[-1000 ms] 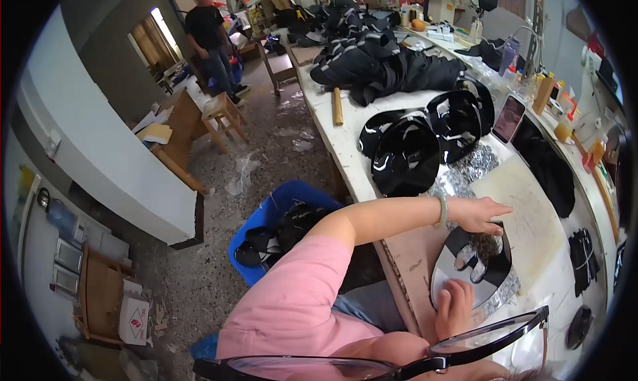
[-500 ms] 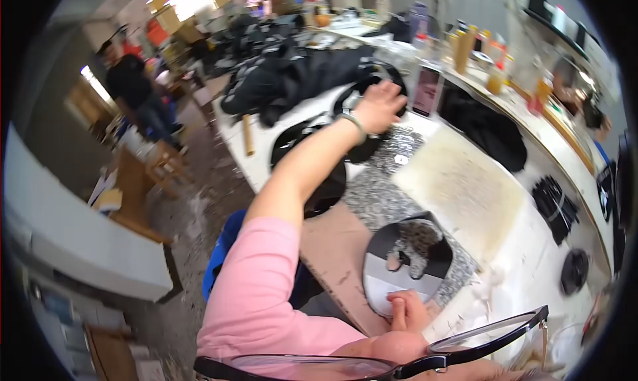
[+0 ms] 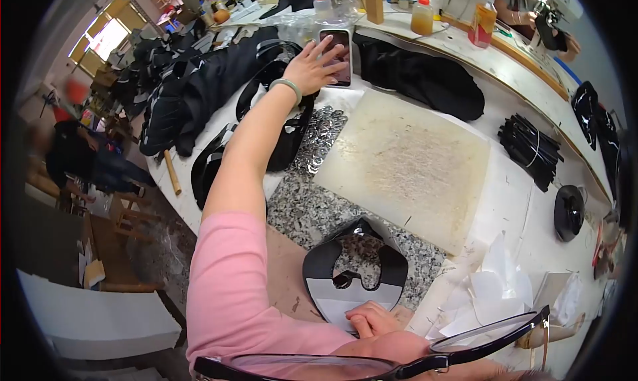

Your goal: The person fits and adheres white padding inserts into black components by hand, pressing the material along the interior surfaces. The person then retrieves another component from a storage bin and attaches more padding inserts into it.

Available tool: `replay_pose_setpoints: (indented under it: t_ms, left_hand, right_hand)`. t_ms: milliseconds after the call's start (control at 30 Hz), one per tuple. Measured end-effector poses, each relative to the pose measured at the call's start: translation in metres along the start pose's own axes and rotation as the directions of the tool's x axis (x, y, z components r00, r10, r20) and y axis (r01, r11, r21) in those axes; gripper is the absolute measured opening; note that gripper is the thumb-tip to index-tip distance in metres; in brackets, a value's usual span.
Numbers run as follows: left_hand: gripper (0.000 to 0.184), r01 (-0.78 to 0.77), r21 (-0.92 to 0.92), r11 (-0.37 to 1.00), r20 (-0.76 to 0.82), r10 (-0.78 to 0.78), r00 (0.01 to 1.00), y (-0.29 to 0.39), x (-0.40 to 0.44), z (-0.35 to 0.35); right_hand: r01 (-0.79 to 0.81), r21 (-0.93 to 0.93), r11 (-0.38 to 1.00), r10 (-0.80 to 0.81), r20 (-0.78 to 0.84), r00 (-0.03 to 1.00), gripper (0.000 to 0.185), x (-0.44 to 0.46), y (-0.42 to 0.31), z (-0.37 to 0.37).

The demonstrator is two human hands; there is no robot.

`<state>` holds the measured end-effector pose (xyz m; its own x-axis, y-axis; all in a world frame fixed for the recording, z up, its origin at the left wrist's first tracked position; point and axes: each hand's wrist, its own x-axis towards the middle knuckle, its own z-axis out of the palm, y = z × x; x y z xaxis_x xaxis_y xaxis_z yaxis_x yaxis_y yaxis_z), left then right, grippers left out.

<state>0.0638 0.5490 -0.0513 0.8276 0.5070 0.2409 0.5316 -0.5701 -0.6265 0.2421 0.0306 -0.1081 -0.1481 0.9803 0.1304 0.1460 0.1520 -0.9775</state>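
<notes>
My left hand [image 3: 316,66] reaches far out with its fingers spread over the screen of a phone [image 3: 337,75] propped at the back of the table. Whether the fingertips touch the glass I cannot make out. A bracelet circles that wrist. Close to me, a glossy black mask-shaped piece [image 3: 392,269] with a cut-out opening lies on the speckled slab [image 3: 309,211] and brown board. White sheet covers much of its lower part. My right hand [image 3: 373,318], fingers curled, is closed at the lower edge of this piece; my glasses and face partly hide the hand.
A pale cutting mat [image 3: 419,161] lies on the slab. Small shiny metal pieces [image 3: 324,135] are heaped beside it. Dark fabric [image 3: 425,78], a tied bundle of black strips [image 3: 530,148] and bottles [image 3: 422,16] line the back. White scraps [image 3: 488,291] lie at right. Other people are nearby.
My left hand has moved from the black pieces at the back over to the phone's screen. The view has turned and shifted. My right hand stays at the mask-shaped piece's lower edge.
</notes>
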Motion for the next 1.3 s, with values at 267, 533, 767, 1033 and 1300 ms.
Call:
replay_pose_setpoints:
  t_ms: [267,533,767,1033,1300]
  left_hand:
    - [0.066,0.202,0.199,0.959,0.112,-0.227,0.968,-0.012,0.024,-0.006]
    - [0.104,0.643,-0.552,0.531,0.158,-0.690,0.706,-0.007,0.047,0.006]
    - [0.134,0.813,-0.520,0.262,0.448,-0.727,0.521,0.026,0.070,0.006]
    - [0.130,0.835,-0.484,0.261,0.457,-0.739,0.496,0.025,0.075,0.007]
    - [0.132,0.842,-0.458,0.284,0.503,-0.698,0.509,0.021,0.073,0.009]
  right_hand:
    - [0.038,0.005,0.999,-0.038,-0.017,0.999,0.006,0.000,0.005,0.002]
    - [0.040,0.005,0.999,-0.040,-0.021,0.999,0.007,-0.001,0.006,0.004]
    - [0.079,0.023,0.997,-0.078,-0.035,0.996,0.006,-0.002,0.011,0.005]
    - [0.078,0.012,0.997,-0.077,-0.025,0.997,0.007,-0.001,0.010,0.004]
    - [0.068,0.003,0.998,-0.068,-0.032,0.997,0.006,-0.002,0.010,0.005]
